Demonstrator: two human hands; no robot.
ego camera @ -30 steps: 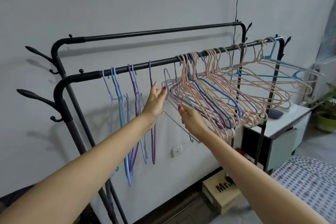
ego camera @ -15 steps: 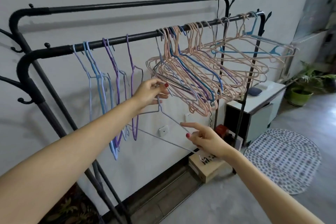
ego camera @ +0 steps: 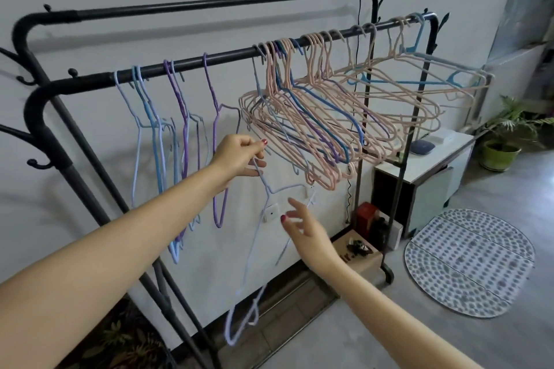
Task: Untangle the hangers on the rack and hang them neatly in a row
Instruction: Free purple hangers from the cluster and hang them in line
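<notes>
Rack (ego camera: 209, 58): left hand (ego camera: 236, 154) pinches 1 hanger (ego camera: 254, 249).

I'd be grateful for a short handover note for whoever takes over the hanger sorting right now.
Left hand: pinches the neck of a pale lilac hanger, off the rail and dangling.
Right hand: open, fingers spread, beside that hanger's lower arm, holding nothing.
Done: blue and purple hangers hang separately at the left of the front rail.
Left: hook the held hanger next to them, then untangle the pink and blue cluster bunched at the right and space it out in a row.
</notes>
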